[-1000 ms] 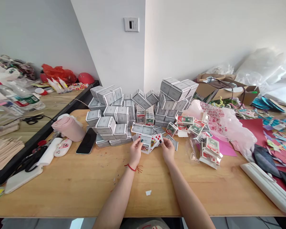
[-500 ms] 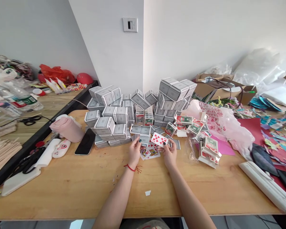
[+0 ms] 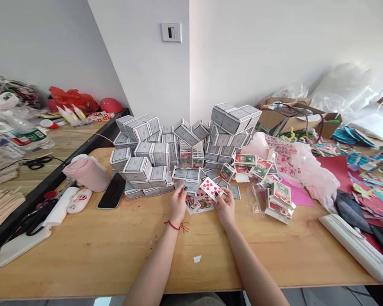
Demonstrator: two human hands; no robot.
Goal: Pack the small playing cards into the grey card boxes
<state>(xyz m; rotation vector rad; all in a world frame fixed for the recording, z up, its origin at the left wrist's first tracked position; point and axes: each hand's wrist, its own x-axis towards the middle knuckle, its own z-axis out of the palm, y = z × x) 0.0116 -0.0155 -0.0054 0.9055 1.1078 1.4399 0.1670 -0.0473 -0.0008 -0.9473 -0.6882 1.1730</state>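
Note:
My right hand pinches a playing card with red hearts, face up and tilted. My left hand holds a small stack of grey-backed cards by its edge. Below the two hands, a few face-up cards lie on the wooden table. Just behind them rises a pile of grey patterned card boxes. A red string bracelet sits on my left wrist.
Opened red-and-green card packs and pink plastic bags lie to the right, with coloured paper scraps beyond. A black phone, a pink roll and scissors lie to the left. A paper scrap lies near the front edge.
My right hand has lifted a heart card out of the spread and turned it face up. Several face cards now lie on the table under my hands.

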